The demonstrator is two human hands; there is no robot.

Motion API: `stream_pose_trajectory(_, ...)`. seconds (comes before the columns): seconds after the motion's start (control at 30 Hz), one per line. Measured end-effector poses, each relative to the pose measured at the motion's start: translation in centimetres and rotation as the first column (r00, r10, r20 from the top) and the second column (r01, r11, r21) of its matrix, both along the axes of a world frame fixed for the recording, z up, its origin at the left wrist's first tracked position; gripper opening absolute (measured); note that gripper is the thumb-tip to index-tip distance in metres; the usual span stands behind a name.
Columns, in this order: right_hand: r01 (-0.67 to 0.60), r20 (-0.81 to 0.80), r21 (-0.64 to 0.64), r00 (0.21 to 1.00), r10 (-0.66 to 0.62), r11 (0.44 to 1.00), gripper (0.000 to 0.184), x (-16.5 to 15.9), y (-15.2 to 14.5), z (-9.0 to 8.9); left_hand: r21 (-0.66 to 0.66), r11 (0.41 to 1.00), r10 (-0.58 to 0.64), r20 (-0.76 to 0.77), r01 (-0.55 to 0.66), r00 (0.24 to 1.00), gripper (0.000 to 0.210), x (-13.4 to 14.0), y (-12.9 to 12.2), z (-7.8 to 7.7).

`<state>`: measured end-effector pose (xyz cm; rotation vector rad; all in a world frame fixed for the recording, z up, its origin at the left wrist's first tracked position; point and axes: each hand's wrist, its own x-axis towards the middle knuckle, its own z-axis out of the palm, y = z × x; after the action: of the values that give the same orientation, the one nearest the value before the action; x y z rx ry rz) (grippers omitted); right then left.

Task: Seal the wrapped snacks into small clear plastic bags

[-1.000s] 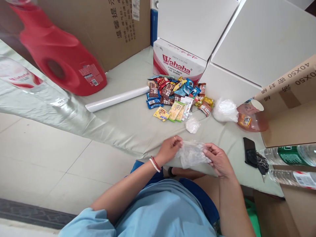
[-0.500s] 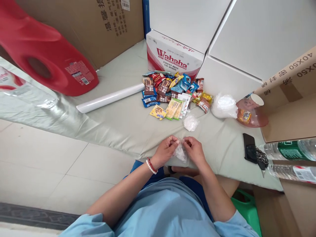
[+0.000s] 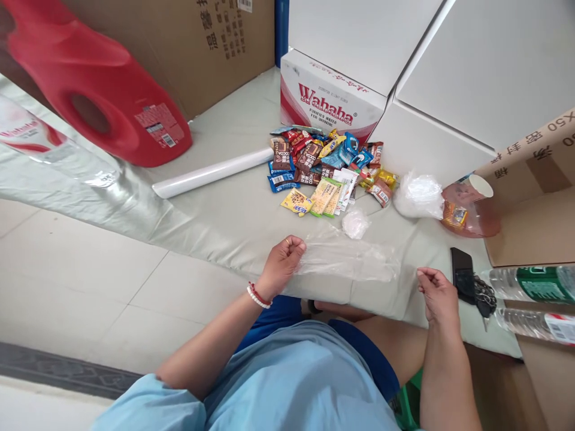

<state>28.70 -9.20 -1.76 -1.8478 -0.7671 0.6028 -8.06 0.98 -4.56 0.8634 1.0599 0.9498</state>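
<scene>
My left hand (image 3: 283, 266) pinches one end of a thin, clear plastic bag (image 3: 350, 258). The bag stretches out to the right, low over the cloth near the table's front edge. Off its far end, with a gap showing, is my right hand (image 3: 436, 292); thumb and fingertips are pressed together, and whether anything thin is between them I cannot make out. Just behind the bag lies a small crumpled wad of clear plastic (image 3: 356, 223). Farther back is a pile of wrapped snacks (image 3: 309, 158), with a yellow cookie packet (image 3: 296, 202) at its front.
A white roll (image 3: 211, 172), a red jug (image 3: 112, 102) and a water bottle (image 3: 58, 146) lie to the left. A Wahaha carton (image 3: 330, 99) stands behind. On the right are a bundled plastic bag (image 3: 418, 196), a pink tub (image 3: 487, 221), a phone (image 3: 462, 272), keys (image 3: 485, 294) and bottles (image 3: 536, 284).
My hands have moved apart, the right one far to the right. The plastic bunched between them is now drawn out lengthwise from my left hand. The view has shifted slightly.
</scene>
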Motion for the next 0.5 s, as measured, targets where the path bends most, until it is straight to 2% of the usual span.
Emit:
stream_pose_trajectory(0.07, 0.026, 0.100, 0.045, 0.994, -0.030, 0.999, 0.036, -1.3, 0.6, 0.5, 0.074, 0.996, -0.047, -0.094, 0.054, 0.994, 0.037, 0.1, -0.3, 0.2)
stream_pose_trajectory(0.1, -0.034, 0.138, 0.059, 0.990, 0.025, 0.998, 0.033, -2.6, 1.3, 1.0, 0.122, 0.989, -0.065, -0.143, 0.082, 0.988, 0.035, 0.1, -0.5, 0.3)
stream_pose_trajectory(0.17, -0.244, 0.184, 0.050, 0.955, 0.231, 0.969, 0.029, -5.9, 3.3, 2.1, 0.214, 0.967, -0.089, -0.230, 0.139, 0.969, 0.032, 0.2, -0.9, 0.6)
stream_pose_trajectory(0.2, -0.372, 0.172, 0.034, 0.916, 0.361, 0.928, 0.031, -7.8, 4.6, 2.6, 0.249, 0.954, -0.100, -0.263, 0.167, 0.960, 0.031, 0.2, -1.1, 0.7)
stream_pose_trajectory(0.3, -0.693, -0.043, 0.008, 0.720, 0.692, 0.721, 0.053, -12.4, 8.9, 3.3, 0.297, 0.931, -0.115, -0.318, 0.214, 0.941, 0.028, 0.2, -1.7, 0.9)
stream_pose_trajectory(0.37, -0.774, -0.117, 0.021, 0.626, 0.771, 0.632, 0.040, -14.1, 11.0, 3.2, 0.279, 0.943, -0.096, -0.293, 0.181, 0.951, 0.031, 0.0, -1.8, 0.9)
stream_pose_trajectory(0.43, -0.780, -0.053, 0.051, 0.622, 0.781, 0.624, 0.024, -14.6, 11.8, 3.4, 0.230, 0.969, -0.043, -0.216, 0.094, 0.975, 0.035, -0.3, -1.6, 0.8)
stream_pose_trajectory(0.5, -0.750, 0.082, 0.092, 0.662, 0.745, 0.655, 0.020, -14.4, 11.2, 4.1, 0.182, 0.983, 0.025, -0.111, -0.004, 0.993, 0.039, -0.4, -1.3, 0.8)
